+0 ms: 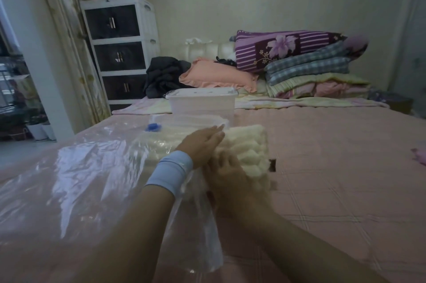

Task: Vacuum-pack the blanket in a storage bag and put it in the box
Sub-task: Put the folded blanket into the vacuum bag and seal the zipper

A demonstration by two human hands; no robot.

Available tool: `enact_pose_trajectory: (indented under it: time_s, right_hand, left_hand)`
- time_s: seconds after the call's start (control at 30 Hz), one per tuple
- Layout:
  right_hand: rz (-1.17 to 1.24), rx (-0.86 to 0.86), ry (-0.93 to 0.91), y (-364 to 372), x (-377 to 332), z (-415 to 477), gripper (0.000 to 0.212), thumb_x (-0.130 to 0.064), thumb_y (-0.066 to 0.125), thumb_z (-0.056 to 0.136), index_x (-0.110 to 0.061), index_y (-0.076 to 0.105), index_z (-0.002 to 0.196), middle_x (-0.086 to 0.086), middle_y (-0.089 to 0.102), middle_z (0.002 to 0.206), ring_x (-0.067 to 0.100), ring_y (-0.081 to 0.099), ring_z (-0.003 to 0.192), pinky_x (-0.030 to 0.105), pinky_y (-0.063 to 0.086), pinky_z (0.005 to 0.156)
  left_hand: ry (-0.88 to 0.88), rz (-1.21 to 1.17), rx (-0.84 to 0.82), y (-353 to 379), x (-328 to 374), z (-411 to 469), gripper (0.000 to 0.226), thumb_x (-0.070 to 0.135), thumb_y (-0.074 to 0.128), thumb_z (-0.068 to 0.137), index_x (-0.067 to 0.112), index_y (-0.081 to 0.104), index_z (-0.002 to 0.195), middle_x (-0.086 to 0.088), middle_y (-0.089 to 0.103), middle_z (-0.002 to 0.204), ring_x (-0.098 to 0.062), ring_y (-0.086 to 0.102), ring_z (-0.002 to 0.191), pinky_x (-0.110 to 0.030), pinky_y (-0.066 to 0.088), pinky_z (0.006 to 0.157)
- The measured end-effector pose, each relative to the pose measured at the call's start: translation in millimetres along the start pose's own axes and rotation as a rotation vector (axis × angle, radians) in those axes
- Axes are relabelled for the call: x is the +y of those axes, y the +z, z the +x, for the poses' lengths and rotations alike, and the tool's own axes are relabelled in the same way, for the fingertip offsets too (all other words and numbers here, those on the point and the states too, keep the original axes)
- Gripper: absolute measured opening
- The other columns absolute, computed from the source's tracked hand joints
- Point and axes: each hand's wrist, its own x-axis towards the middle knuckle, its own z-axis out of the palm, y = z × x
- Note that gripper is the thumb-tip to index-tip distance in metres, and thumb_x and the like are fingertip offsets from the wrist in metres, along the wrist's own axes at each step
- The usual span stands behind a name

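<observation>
A folded cream fluffy blanket lies on the pink bed, its left part inside a clear plastic storage bag with a blue valve. My left hand, with a pale blue wristband, lies flat with straight fingers on top of the blanket at the bag's mouth. My right hand is blurred, against the blanket's near side, under or at the bag's plastic edge; its grip is unclear. A clear plastic box with its lid on stands just beyond the blanket.
The pink bedspread stretches to the right. Stacked quilts and pillows, a peach pillow and dark clothes lie at the head of the bed. A white drawer unit stands at the back left by a curtain.
</observation>
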Motion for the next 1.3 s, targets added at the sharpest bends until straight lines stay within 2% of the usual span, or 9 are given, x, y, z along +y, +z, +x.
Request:
enact_pose_trajectory:
  time_s: [0.13, 0.37, 0.5, 0.6, 0.8, 0.97, 1.07, 1.23, 1.3]
  right_hand:
    - [0.307, -0.418, -0.045, -9.2, 16.1, -6.7, 0.078, -0.048, 0.055, 0.074, -0.009, 0.052, 0.142, 0.014, 0.062, 0.131, 0.036, 0.059, 0.113, 0.046, 0.045, 0.095]
    - [0.902, -0.181, 0.558, -32.2, 85.1, 3.3, 0.037, -0.031, 0.051, 0.085, -0.024, 0.073, 0.114, -0.005, 0.07, 0.12, 0.015, 0.061, 0.113, 0.038, 0.047, 0.099]
    - [0.976, -0.557, 0.953, -9.1, 95.6, -5.8, 0.102, -0.069, 0.071, 0.07, -0.045, 0.019, 0.154, 0.005, 0.02, 0.161, 0.033, 0.028, 0.144, 0.049, 0.034, 0.113]
    - [1.336, -0.572, 1.093, 2.3, 91.6, -7.0, 0.113, -0.055, 0.081, 0.068, -0.054, 0.007, 0.154, 0.006, 0.027, 0.161, 0.033, 0.041, 0.137, 0.042, 0.044, 0.105]
    - [1.336, -0.479, 1.107, -13.5, 88.6, -7.0, 0.086, -0.039, 0.081, 0.072, -0.037, 0.04, 0.147, 0.003, 0.05, 0.138, 0.023, 0.055, 0.11, 0.032, 0.052, 0.074]
    - [1.14, -0.629, 0.8, -55.9, 100.3, -6.5, 0.089, -0.073, 0.073, 0.054, -0.032, 0.05, 0.129, -0.006, 0.06, 0.117, 0.016, 0.062, 0.098, 0.038, 0.059, 0.073]
    - [0.718, -0.724, 0.623, -67.5, 117.3, 2.0, 0.073, -0.087, 0.05, 0.068, -0.033, 0.054, 0.117, -0.009, 0.064, 0.104, 0.016, 0.062, 0.089, 0.037, 0.055, 0.078]
    - [0.52, -0.301, 0.703, -41.7, 134.5, 22.0, 0.024, -0.043, 0.058, 0.087, -0.027, 0.054, 0.104, -0.002, 0.061, 0.096, 0.018, 0.059, 0.084, 0.036, 0.055, 0.074]
    - [0.692, -0.422, 0.588, -23.7, 131.3, 30.5, 0.053, -0.021, 0.062, 0.079, -0.039, 0.049, 0.127, 0.002, 0.053, 0.125, 0.025, 0.053, 0.113, 0.039, 0.051, 0.091]
  left_hand:
    - [-0.101, -0.065, -0.094, 8.8, -11.5, -10.8, 0.046, 0.04, 0.025, 0.105, 0.026, 0.035, 0.148, -0.002, 0.035, 0.153, -0.02, 0.03, 0.142, -0.034, 0.02, 0.118]
    - [-0.212, 0.545, 0.063, 10.3, -26.9, -13.3, 0.06, 0.065, 0.031, 0.093, 0.045, 0.022, 0.148, 0.005, 0.012, 0.161, -0.023, 0.006, 0.149, -0.053, 0.003, 0.116]
    - [-0.306, 0.597, -0.016, 21.9, -32.7, -15.0, 0.073, 0.081, 0.022, 0.081, 0.053, 0.01, 0.147, 0.002, -0.004, 0.163, -0.031, -0.005, 0.148, -0.06, 0.0, 0.115]
    - [-0.294, 0.618, -0.012, 27.5, -36.2, -14.3, 0.07, 0.081, 0.018, 0.08, 0.055, 0.011, 0.145, 0.003, -0.002, 0.163, -0.03, -0.003, 0.149, -0.059, 0.0, 0.116]
    - [-0.186, 0.54, -0.053, 26.6, -29.9, -8.8, 0.066, 0.079, 0.018, 0.08, 0.059, 0.016, 0.143, 0.01, 0.007, 0.162, -0.023, 0.006, 0.149, -0.053, 0.006, 0.117]
    - [-0.142, -0.046, -0.112, -1.1, -29.4, -1.8, 0.08, 0.086, 0.045, 0.053, 0.052, 0.056, 0.124, 0.013, 0.048, 0.144, -0.015, 0.04, 0.136, -0.039, 0.025, 0.116]
    - [-0.226, 0.21, -0.167, -7.7, -21.7, -2.5, 0.086, 0.09, 0.036, 0.054, 0.051, 0.051, 0.129, 0.01, 0.052, 0.139, -0.021, 0.048, 0.128, -0.043, 0.033, 0.11]
    - [-0.19, 0.534, -0.015, 14.1, -5.6, -6.5, 0.073, 0.088, 0.027, 0.072, 0.053, 0.038, 0.135, 0.008, 0.035, 0.151, -0.023, 0.03, 0.139, -0.054, 0.021, 0.111]
    - [-0.213, 0.519, -0.041, 25.0, -14.4, -11.8, 0.084, 0.091, 0.023, 0.071, 0.052, 0.019, 0.145, 0.009, 0.014, 0.16, -0.022, 0.007, 0.148, -0.057, 0.004, 0.116]
